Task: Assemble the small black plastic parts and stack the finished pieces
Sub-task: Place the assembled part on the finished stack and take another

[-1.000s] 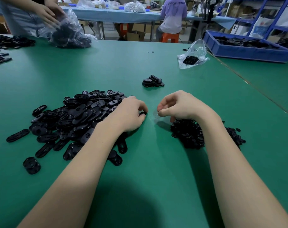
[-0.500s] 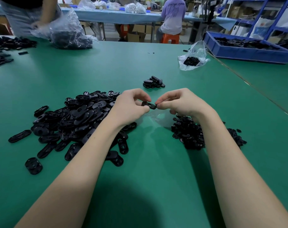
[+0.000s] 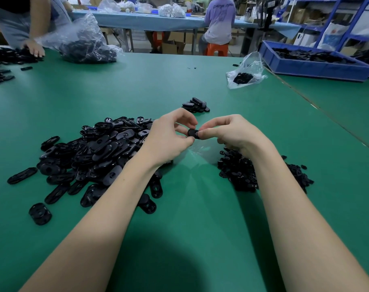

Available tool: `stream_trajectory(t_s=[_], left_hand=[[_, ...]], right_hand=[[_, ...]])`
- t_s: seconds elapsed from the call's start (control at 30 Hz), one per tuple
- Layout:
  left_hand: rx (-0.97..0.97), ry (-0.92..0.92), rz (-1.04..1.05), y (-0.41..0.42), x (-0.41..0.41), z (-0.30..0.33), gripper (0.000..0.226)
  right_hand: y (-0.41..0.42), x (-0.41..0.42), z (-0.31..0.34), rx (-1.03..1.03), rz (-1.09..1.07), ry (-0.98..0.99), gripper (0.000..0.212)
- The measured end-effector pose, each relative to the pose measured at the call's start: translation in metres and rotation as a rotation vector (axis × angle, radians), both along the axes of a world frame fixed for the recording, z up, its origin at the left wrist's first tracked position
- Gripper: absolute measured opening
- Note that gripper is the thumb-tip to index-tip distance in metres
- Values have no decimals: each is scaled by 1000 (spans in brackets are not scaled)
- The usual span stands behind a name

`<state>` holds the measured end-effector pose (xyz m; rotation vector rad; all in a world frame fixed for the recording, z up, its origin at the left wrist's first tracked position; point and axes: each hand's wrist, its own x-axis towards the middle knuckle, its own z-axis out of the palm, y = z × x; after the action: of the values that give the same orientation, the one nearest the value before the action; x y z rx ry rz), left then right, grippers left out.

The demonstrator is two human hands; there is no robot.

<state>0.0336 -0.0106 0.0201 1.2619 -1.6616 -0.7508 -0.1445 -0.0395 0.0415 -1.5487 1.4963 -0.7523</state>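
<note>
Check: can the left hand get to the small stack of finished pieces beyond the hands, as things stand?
Probably yes. The small stack lies on bare green table just beyond the left hand, nothing between. But both it and the right hand pinch the black part.

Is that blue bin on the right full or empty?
Partly filled: black parts cover the floor of the blue bin, below its rim.

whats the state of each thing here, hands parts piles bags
left hand: raised off the table, pinching the black part
right hand: raised, pinching the same part from the other side
black part: held between both hands
big pile of oval parts: loose, spread on the table
small parts pile: heaped under the right wrist
finished pieces: small heap beyond the hands
small plastic bag: open, few parts inside
blue bin: holds black parts
</note>
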Motion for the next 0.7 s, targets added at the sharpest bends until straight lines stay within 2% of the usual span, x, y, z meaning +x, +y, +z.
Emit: stream_trajectory(t_s=[0.27,0.37,0.5,0.7], left_hand=[[7,12,-9,1,-1,2,29],[35,51,-15,0,0,3,30],[94,143,-73,0,3,8,33],[274,253,-42,-3,5,9,24]], right_hand=[[0,-1,1,19,-14,-12,10],[0,-3,1,30,-29,-13,18],[1,-7,0,122,14,-96,25],[0,-7,-2,135,45,-146,15]])
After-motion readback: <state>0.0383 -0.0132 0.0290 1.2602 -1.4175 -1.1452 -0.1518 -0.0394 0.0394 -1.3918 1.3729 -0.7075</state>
